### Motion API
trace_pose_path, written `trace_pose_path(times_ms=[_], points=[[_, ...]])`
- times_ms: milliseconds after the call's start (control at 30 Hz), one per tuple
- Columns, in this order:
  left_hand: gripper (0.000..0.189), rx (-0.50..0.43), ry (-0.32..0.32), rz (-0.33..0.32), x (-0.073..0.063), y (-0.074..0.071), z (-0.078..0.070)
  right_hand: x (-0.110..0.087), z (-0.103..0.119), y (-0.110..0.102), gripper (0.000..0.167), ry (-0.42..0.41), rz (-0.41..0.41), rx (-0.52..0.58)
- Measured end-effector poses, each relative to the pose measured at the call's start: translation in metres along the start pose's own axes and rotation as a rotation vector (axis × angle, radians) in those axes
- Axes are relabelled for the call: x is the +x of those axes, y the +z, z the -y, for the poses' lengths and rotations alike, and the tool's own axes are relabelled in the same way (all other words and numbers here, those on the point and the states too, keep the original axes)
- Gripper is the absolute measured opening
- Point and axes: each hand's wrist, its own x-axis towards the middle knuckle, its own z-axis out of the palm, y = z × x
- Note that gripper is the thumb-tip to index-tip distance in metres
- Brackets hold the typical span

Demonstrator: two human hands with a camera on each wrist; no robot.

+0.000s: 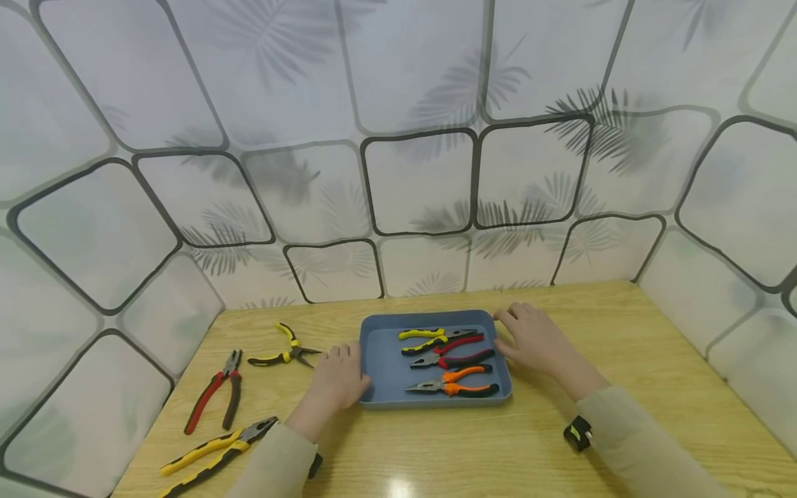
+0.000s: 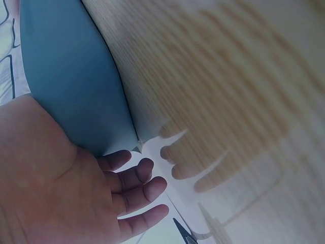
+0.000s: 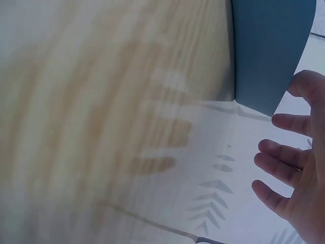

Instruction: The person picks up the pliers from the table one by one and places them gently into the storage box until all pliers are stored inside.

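A blue-grey tray [image 1: 386, 398] sits on the wooden table. Inside lie three pliers: yellow-and-black pliers [image 1: 421, 333] at the back, red-and-black pliers [image 1: 463, 361] in the middle and orange-and-black long-nose pliers [image 1: 471, 390] in front. My left hand [image 1: 336, 377] rests against the tray's left side, its thumb at the rim. In the left wrist view, its palm lies by the outer wall and its other fingers extend past the corner, loosely bent. My right hand [image 1: 535, 339] touches the right rim near the back corner with thumb and index finger; the other fingers spread loosely in the right wrist view.
Left of the tray, small yellow-and-black pliers [image 1: 288, 355] lie spread beside my left hand. Red-and-black pliers [image 1: 218, 391] and larger yellow-and-black pliers [image 1: 218, 453] lie farther left and nearer. A patterned cloth wall [image 1: 423, 187] encloses the table's back and sides.
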Motion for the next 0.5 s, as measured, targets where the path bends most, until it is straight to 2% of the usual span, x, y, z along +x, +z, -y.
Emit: trace_pose_path(times_ms=[300, 500], points=[[0.054, -0.004, 0.002, 0.005, 0.0005, 0.0012, 0.0008, -0.0028, 0.001, -0.0003, 0.035, 0.031, 0.053, 0.048], [0.05, 0.002, 0.007, -0.011, 0.0012, 0.0022, 0.0018, 0.0002, 0.0036, 0.0017, 0.038, 0.049, 0.109, 0.074]])
